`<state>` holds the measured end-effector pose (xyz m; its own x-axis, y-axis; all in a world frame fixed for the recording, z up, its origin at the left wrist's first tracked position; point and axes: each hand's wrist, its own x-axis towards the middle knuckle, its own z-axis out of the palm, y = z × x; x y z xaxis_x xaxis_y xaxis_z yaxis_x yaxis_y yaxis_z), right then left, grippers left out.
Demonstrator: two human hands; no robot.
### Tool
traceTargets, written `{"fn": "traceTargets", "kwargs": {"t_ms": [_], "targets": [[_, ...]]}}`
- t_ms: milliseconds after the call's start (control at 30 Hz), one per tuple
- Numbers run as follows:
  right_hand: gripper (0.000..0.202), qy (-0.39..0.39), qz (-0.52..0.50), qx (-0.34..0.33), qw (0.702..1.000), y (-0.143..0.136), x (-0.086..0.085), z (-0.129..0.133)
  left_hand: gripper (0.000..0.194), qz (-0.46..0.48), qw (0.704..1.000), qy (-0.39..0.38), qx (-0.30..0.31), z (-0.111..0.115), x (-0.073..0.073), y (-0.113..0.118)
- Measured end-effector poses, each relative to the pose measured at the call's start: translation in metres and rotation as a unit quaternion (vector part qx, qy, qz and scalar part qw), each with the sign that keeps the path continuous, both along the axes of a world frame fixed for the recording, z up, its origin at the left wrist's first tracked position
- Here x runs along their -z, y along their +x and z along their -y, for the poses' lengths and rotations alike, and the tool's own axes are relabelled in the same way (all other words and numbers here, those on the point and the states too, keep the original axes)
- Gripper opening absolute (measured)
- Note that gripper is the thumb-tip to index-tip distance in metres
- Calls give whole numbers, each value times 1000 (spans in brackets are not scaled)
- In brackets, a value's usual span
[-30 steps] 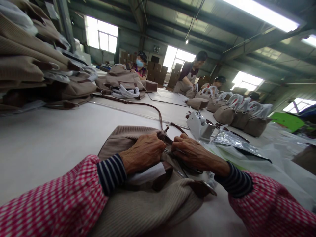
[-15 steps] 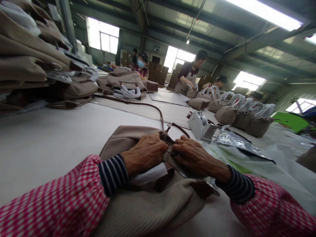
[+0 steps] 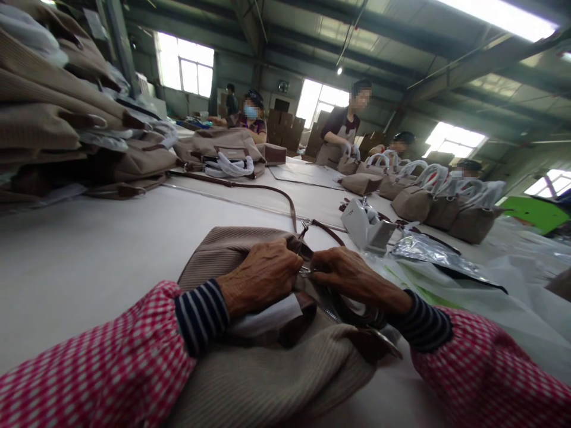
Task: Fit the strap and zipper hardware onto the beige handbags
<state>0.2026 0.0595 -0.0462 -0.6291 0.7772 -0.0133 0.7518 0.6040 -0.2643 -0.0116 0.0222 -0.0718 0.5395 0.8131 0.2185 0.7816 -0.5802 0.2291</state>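
A ribbed taupe bag (image 3: 276,374) lies on the white table in front of me, its zipper (image 3: 332,314) showing near the middle. My left hand (image 3: 263,276) is closed at the bag's upper edge, fingers pinched by a small metal clasp (image 3: 304,270). From the right, my right hand (image 3: 345,276) pinches at the same clasp, its fingertips close to the left ones. A brown strap (image 3: 285,199) runs from a metal hook beyond my hands across the table. Under my left wrist a white paper piece (image 3: 272,315) sticks out beside brown trim.
Piled bags (image 3: 40,131) rise at the left. Beyond lie another bag (image 3: 223,148) and a white device (image 3: 363,226). Clear plastic packaging (image 3: 423,249) is at the right, near a row of bags (image 3: 441,208). Several people are at the far side.
My right hand has shifted slightly, and its fingers have drawn up around the clasp, which now shows more clearly. The view has moved a little.
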Motion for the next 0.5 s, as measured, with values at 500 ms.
{"fn": "traceTargets", "kwargs": {"t_ms": [500], "targets": [[12, -110, -443, 54, 888, -13, 18, -2, 15, 268, 957, -110, -19, -8, -8, -7]]}}
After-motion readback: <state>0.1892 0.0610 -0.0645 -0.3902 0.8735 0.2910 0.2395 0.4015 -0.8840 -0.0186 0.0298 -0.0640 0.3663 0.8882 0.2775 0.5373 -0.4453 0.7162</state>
